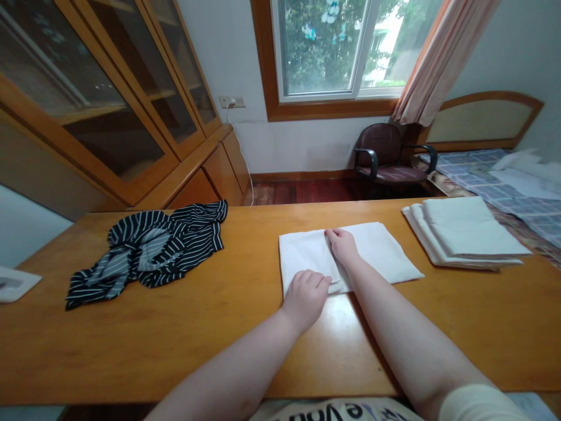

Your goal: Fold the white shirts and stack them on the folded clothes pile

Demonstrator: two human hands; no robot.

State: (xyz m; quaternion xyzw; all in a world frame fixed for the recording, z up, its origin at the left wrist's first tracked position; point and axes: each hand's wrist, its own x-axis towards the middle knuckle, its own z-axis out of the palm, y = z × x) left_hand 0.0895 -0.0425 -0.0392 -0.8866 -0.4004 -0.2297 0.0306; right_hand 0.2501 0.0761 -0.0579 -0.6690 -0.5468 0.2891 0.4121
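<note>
A white folded cloth point(377, 251) lies flat on the wooden table in front of me; its exact kind does not show. My left hand point(307, 297) is closed at its near edge, fingers curled on the fabric, with a small rumpled bit beside the fingertips. Farther up, my right hand point(343, 247) pinches the cloth near its far edge, about mid-width, where a crease runs down between the two halves. To the right sits a stack of folded white cloths point(473, 228). A crumpled black-and-white striped garment point(166, 245) rests on the left side.
The wooden table point(245, 351) spans the view. A white flat object point(17, 283) is at its left edge. Beyond stand a glass-door cabinet point(193, 169), a dark office chair point(390, 155) under the window, and a bed point(486, 158) at right.
</note>
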